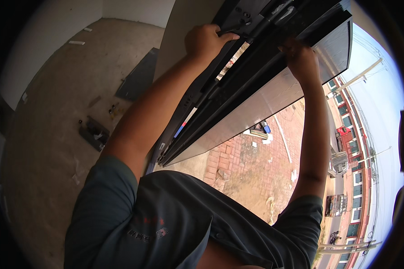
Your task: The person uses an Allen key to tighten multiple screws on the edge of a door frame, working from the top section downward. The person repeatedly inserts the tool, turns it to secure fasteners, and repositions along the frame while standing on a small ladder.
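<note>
Brown concrete floor (45, 125) at left; on it, dark open oblong box (90, 136), flat grey rectangular panel (139, 76). Left hand (205, 42) with thumb extended onto black metal framework (258, 60), grip uncertain. Framework slanting between hands. Right hand (302, 58) curled at framework's far side, exact hold hidden. Farther right, red truck (343, 131) outdoors.

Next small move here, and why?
Probably tilt the right hand slightly into better light: its contact with the black profile is hard to make out in shadow, while the left hand plainly touches the dark frame.
</note>
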`<state>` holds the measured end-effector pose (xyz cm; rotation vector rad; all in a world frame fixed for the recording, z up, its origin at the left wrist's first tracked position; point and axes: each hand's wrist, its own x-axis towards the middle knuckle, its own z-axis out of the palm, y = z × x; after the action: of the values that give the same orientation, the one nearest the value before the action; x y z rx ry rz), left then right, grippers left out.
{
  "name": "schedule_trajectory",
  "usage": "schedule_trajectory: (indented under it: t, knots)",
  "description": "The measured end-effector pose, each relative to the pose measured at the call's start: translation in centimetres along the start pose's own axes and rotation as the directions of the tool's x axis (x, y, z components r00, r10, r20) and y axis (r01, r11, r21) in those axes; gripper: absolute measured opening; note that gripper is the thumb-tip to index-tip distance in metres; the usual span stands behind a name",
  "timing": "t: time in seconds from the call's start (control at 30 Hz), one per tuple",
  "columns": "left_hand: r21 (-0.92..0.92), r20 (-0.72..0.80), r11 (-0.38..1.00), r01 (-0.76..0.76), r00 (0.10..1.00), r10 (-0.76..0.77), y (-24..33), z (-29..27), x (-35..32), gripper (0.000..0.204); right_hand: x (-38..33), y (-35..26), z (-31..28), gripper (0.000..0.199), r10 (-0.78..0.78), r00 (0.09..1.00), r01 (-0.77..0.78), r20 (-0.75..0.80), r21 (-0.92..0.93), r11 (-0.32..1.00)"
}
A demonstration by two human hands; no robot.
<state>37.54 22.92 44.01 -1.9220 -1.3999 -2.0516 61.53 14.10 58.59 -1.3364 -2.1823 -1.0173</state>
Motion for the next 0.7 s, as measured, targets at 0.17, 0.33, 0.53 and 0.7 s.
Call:
schedule_trajectory:
  t: [0.17, 0.33, 0.53, 0.7]
  knots:
    - [0.003, 0.086, 0.996, 0.088, 0.992, -0.088, 0.4, -1.0, 0.1, 0.063, -3.0, -2.3, 1.5, 0.01, 0.115, 0.992, -0.118, 0.049, 0.069, 0.991]
    - [-0.003, 0.163, 0.992, 0.124, 0.979, -0.121, 0.8, -1.1, 0.0, 0.063, -6.9, -3.8, 6.1, 0.008, 0.205, 0.978, -0.208, 0.032, 0.205, 0.957]
    - [0.011, 0.168, 0.992, 0.127, 0.978, -0.127, 0.5, -1.4, -0.2, 0.067, -9.1, -9.1, 11.1, 0.02, 0.373, 0.925, -0.363, 0.07, 0.447, 0.817]
    - [0.026, 0.192, 0.991, 0.129, 0.972, -0.132, 0.2, -1.6, 0.2, 0.065, -8.5, -13.8, 14.3, 0.029, 0.546, 0.798, -0.58, 0.256, 0.572, 0.58]
